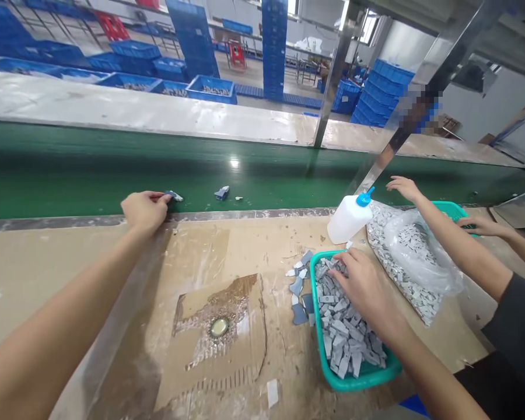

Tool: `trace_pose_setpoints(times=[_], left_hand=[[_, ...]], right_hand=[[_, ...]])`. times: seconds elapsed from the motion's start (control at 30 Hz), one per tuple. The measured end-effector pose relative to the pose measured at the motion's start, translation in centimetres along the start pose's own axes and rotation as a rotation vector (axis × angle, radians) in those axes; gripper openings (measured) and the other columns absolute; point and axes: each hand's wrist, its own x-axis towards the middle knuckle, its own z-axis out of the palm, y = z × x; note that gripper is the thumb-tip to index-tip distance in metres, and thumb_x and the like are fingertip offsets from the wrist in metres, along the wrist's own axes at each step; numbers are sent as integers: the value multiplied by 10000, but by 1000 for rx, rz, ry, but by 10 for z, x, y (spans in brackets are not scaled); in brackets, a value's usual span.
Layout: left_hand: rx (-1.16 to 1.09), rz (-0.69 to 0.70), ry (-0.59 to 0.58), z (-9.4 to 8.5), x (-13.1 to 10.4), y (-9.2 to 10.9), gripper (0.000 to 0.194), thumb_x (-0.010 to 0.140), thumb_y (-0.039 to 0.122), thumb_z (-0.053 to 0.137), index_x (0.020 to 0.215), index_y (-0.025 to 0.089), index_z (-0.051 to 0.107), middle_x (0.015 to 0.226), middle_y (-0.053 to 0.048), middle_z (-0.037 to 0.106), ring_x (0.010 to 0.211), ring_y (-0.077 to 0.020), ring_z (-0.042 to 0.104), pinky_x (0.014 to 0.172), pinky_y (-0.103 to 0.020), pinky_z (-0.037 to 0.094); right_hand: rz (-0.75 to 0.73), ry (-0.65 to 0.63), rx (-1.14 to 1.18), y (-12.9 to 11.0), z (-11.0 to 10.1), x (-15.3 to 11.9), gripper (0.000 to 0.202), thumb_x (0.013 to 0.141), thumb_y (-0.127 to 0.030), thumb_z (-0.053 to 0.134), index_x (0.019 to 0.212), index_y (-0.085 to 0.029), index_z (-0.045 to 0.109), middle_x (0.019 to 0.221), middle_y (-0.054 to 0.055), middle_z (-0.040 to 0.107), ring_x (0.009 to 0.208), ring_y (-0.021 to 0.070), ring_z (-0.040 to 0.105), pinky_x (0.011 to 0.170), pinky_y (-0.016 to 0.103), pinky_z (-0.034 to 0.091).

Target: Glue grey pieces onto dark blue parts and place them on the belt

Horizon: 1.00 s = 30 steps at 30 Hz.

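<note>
From my seat I see the left hand (145,209) at the near edge of the glossy green belt (70,192), thumb and fingers pinched on 1 small blue-grey and white piece (174,196). The right hand (361,280), half open with curved fingers, dips into the teal plastic basket (359,384) of small grey blocks (345,326) on the near right; I can't tell whether it grips 1.

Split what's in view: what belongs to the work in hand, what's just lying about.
Apparently in use:
- dark-and-white piece, pinched by the left hand at the green belt
- teal basket of grey pieces, under the right hand

Probably just lying about:
- white strip
- red stool
- stacked blue crates
</note>
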Motion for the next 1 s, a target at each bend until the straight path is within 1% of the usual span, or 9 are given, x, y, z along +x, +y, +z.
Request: trace_pose_setpoints(times=[0.1,0.17,0.3,0.43,0.57,0.73,0.83,0.93,1.0], left_hand=[[58,44,19,0,-2,3,515,919,305,556,1317,-21,572,1414,-278,481,1365,-491,367,1095,-597,312],[63,125,2,1,-4,7,567,931,309,524,1396,-16,502,1474,-273,423,1380,-465,349,1114,-564,302],[26,267,-81,17,0,16,410,925,198,500,1289,55,619,1276,-160,638,1192,-277,556,1067,-339,385],[-48,286,-104,42,8,19,375,844,326,664,1106,64,723,1154,-193,681,1166,-324,567,1060,-364,398],[-182,246,-75,49,5,17,310,778,284,716,1013,86,753,1093,-193,695,1174,-369,560,1080,-442,388],[-450,237,-145,29,-15,10,427,718,182,725,1135,93,733,1202,-164,692,1081,-302,652,990,-385,489],[-603,267,-266,9,-43,-2,462,682,213,764,1136,131,744,1307,-139,663,1126,-285,656,949,-346,531],[-803,261,-455,-10,-80,-23,472,680,335,818,1118,168,762,1163,-113,734,1060,-263,684,927,-349,547],[-1031,177,-593,-22,-107,-38,491,647,333,869,1105,186,771,1067,-93,754,995,-226,692,906,-323,543]], right_hand=[[-18,-61,-29,7,2,4,106,877,-154,669,968,-194,703,972,88,708,917,278,686,754,351,538],[-38,-74,-9,14,6,6,113,869,-141,673,958,-199,712,959,78,703,903,266,688,755,342,533],[-101,-6,46,28,21,11,80,903,-196,643,869,-203,715,832,52,671,814,242,678,696,329,521],[-216,200,160,24,19,3,243,1010,-346,507,938,-202,688,899,69,681,864,238,689,739,337,538],[-198,287,355,1,-9,-25,190,1015,-331,526,1098,-240,670,994,44,731,810,169,724,697,239,576],[-129,98,676,-29,-28,-56,268,954,-287,629,1210,-266,706,1028,74,744,726,164,738,623,193,609],[-136,-40,848,-47,-18,-61,219,923,-297,668,1120,-281,765,988,84,754,721,181,739,603,204,616],[-125,-57,920,-71,1,-63,165,913,-347,682,1010,-289,803,969,79,762,844,207,748,671,219,624],[-79,-40,963,-90,15,-64,200,925,-393,666,1018,-289,808,915,67,762,820,193,740,687,221,618]])
